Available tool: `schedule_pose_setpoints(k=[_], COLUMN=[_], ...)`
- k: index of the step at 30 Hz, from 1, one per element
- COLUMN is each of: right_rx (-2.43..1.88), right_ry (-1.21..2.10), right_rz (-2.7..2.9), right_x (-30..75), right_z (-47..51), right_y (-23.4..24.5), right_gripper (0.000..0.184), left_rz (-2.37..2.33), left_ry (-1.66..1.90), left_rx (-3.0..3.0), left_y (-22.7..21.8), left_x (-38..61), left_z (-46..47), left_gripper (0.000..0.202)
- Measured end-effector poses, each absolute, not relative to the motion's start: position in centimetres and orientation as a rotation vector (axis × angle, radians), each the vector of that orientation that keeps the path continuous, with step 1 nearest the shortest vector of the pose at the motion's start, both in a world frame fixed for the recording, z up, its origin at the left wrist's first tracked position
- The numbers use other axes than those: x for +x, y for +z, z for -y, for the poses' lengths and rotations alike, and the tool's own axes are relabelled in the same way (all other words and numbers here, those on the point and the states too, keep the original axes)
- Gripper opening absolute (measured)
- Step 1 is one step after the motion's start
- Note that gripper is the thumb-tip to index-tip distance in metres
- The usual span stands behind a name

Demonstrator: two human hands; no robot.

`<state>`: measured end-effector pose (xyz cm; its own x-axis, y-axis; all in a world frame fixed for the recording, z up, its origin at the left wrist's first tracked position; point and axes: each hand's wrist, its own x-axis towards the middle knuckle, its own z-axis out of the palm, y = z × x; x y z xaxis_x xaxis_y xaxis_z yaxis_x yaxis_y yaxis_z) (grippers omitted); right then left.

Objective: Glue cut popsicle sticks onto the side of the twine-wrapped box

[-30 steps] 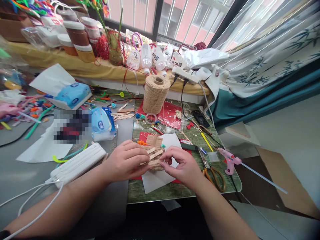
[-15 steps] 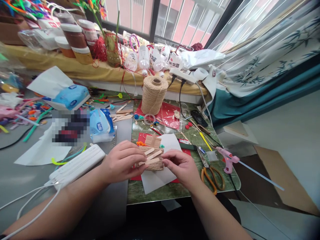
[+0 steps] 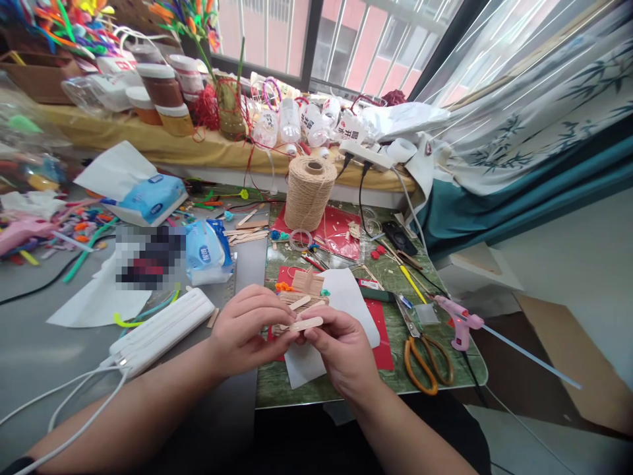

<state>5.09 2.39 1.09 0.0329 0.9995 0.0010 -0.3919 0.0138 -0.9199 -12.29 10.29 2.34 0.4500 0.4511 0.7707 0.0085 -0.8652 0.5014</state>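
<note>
Both hands meet over the front of the green table top. My left hand (image 3: 252,326) is closed, its fingertips pinching the left end of a pale wooden craft stick (image 3: 307,324). From the other side, my right hand (image 3: 343,343) pinches the same stick near its right end. A second craft stick (image 3: 300,303) shows just behind, close to the left fingertips. Below and behind the fingers lies a twine-wrapped piece (image 3: 289,299), largely covered by the hands. Beyond it rests a small panel of wooden sticks (image 3: 307,284), flanked by orange and teal fuzzy bits.
White paper (image 3: 341,297) and red sheets lie under the work. Orange-handled scissors (image 3: 420,363) and a pink glue gun (image 3: 459,321) are at the right. A large twine spool (image 3: 310,192) stands behind; a white power strip (image 3: 163,330) sits by my left forearm.
My right hand has moved left and closed on the craft stick, which is now raised and turned flatter. The twine-wrapped piece is more covered. The whole view has shifted slightly.
</note>
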Motion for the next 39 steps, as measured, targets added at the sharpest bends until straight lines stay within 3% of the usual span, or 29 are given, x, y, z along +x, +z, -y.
schedule_pose_setpoints(k=[5,8,16,18,24,30,39], right_rx=[-0.891,-0.986,-1.356,-1.440,-1.394,-1.380,-1.233], right_ry=[1.168,1.025,0.658,0.804,1.363,1.460,1.514], right_rz=[1.040,1.231,1.596,1.473,0.990,0.994,1.050], right_x=[5.7,8.0,12.1,11.7,10.0,8.8,8.5], right_z=[-2.5,-2.8,-4.6,-4.5,-3.5,-3.4,-2.8], right_y=[1.8,2.9,5.2,4.9,3.7,4.0,3.2], right_gripper=[0.011,0.015,0.012,0.008,0.022,0.025,0.018], left_rz=[-0.353,-0.401,-0.467,-0.458,-0.415,-0.425,-0.326], left_ry=[1.413,1.336,1.241,1.210,1.150,1.051,1.165], left_rx=[2.276,2.320,2.323,2.317,2.227,2.235,2.285], left_y=[2.1,1.5,0.2,0.2,0.3,0.3,0.6], left_x=[-12.4,-12.8,-13.3,-13.1,-12.1,-11.6,-12.0], left_z=[-10.7,-11.6,-13.2,-13.0,-11.8,-11.0,-11.5], left_gripper=[0.024,0.032,0.027,0.025,0.027,0.062,0.058])
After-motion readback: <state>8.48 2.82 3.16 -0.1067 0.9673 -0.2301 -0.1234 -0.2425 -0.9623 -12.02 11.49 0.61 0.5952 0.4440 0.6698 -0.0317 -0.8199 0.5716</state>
